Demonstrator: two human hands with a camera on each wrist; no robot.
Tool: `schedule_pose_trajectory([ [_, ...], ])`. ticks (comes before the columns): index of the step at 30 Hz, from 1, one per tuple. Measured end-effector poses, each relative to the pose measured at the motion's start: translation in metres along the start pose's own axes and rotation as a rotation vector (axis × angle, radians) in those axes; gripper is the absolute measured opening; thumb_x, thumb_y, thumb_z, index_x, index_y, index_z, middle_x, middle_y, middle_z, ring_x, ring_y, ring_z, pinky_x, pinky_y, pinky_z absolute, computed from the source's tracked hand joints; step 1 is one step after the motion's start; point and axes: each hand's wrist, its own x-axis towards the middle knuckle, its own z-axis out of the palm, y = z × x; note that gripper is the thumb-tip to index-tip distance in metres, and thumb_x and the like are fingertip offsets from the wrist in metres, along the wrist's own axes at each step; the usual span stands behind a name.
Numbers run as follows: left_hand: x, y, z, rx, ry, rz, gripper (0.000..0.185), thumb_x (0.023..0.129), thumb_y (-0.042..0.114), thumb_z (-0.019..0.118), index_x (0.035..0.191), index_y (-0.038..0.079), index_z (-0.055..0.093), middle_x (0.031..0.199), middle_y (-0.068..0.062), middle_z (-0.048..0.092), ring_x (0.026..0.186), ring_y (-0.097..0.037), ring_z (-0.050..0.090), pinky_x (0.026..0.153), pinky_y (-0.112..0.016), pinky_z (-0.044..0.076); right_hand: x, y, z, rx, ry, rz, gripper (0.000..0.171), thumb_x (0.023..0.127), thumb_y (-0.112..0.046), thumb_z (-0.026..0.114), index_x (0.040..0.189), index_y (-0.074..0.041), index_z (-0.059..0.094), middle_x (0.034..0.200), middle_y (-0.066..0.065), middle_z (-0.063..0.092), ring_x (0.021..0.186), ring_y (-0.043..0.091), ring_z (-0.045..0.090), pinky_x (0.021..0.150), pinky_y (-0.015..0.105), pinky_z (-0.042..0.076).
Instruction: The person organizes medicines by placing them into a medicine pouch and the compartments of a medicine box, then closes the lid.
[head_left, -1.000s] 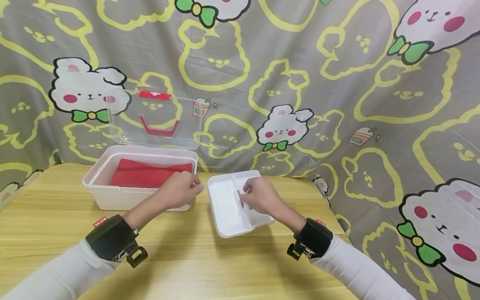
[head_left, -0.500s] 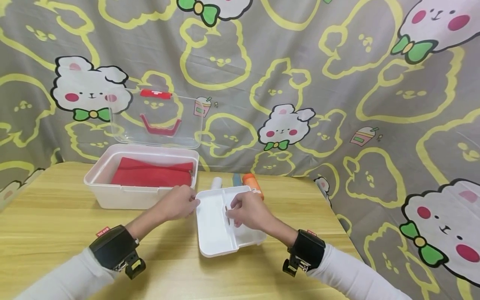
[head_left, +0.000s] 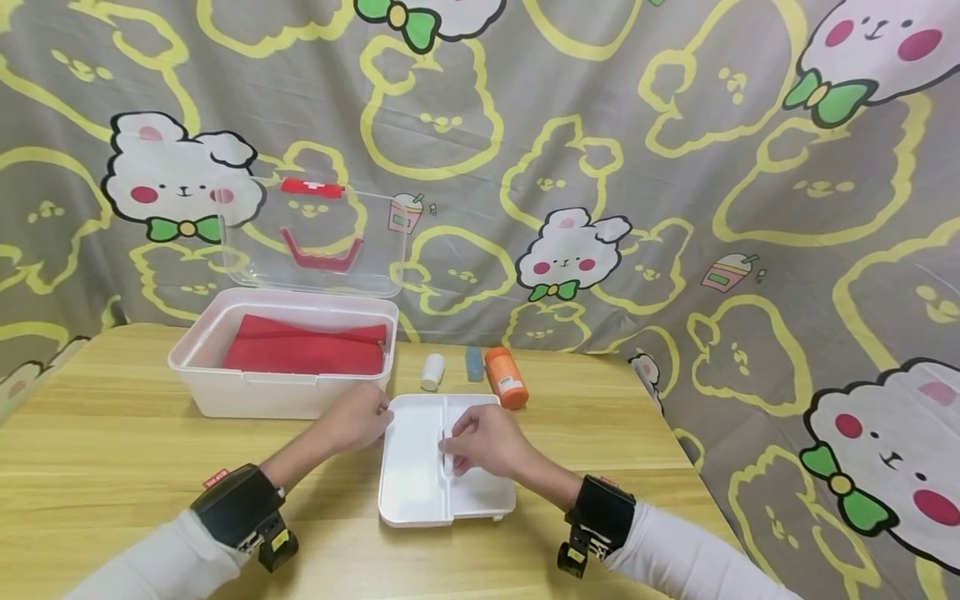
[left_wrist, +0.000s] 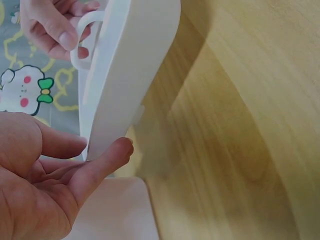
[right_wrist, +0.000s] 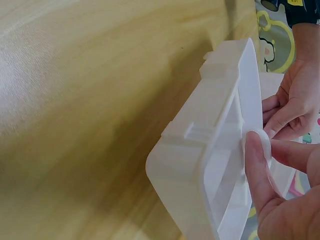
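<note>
We see no readable writing: the orange bottle (head_left: pixel 506 388) has a white label, too small to read, and the red tags on both wrist straps are blurred. The white tray (head_left: pixel 411 483) sits flat on the wooden surface (head_left: pixel 112 467) near its front middle, just in front of the white storage box (head_left: pixel 255 396). Our right hand (head_left: pixel 480 442) pinches the tray's centre handle (left_wrist: pixel 82 37), thumb and fingers curled round it. Our left hand (head_left: pixel 356 417) rests at the tray's left rim, fingers loosely extended; the left wrist view shows a fingertip (left_wrist: pixel 122 146) against the tray edge with no closed grip. The box lid (head_left: pixel 311 242) is clear, stands open against the backdrop and carries a red handle and a red latch with a white cross. A red pouch (head_left: pixel 303 354) lies inside the box, its near edge hidden by the box wall. Towards the back edge, beyond the tray, we see a small white bottle (head_left: pixel 432 372), a small blue item (head_left: pixel 474 364) too small to identify, and the orange bottle lying on its side. A grey cloth with yellow outlines and white cartoon bunnies (head_left: pixel 570 250) covers the whole background; the rest of the room is hidden behind it. The wrist views are close and partly blurred.
</note>
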Motion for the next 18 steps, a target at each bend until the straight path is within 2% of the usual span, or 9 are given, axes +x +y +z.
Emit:
schedule_pose_trajectory([
  [5,0.000,-0.005,0.005,-0.026,0.012,-0.027,0.024,0.090,0.001,0.060,0.068,0.000,0.069,0.054,0.000,0.057,0.050,-0.011,0.049,0.048,-0.026,0.042,0.001,0.006,0.005,0.076,-0.005,0.003,0.020,0.085,-0.007,0.079,0.088,0.004,0.063,0.068,0.013,0.072,0.058,0.022,0.072,0.059,0.036,0.062],
  [9,0.000,-0.009,0.009,-0.061,0.019,-0.068,0.016,0.089,0.000,0.062,0.076,-0.004,0.072,0.060,-0.003,0.061,0.053,-0.013,0.052,0.050,-0.027,0.043,0.003,0.010,0.008,0.078,-0.001,0.003,0.018,0.085,-0.006,0.078,0.088,0.005,0.064,0.068,0.013,0.072,0.058,0.022,0.072,0.060,0.037,0.063],
  [18,0.001,-0.013,0.014,-0.055,0.032,-0.100,0.018,0.089,0.001,0.067,0.071,0.000,0.070,0.058,-0.002,0.054,0.057,-0.015,0.048,0.052,-0.026,0.040,0.008,0.015,0.012,0.116,0.002,0.002,0.016,0.087,-0.004,0.077,0.089,0.007,0.065,0.069,0.014,0.072,0.057,0.020,0.072,0.060,0.035,0.063],
])
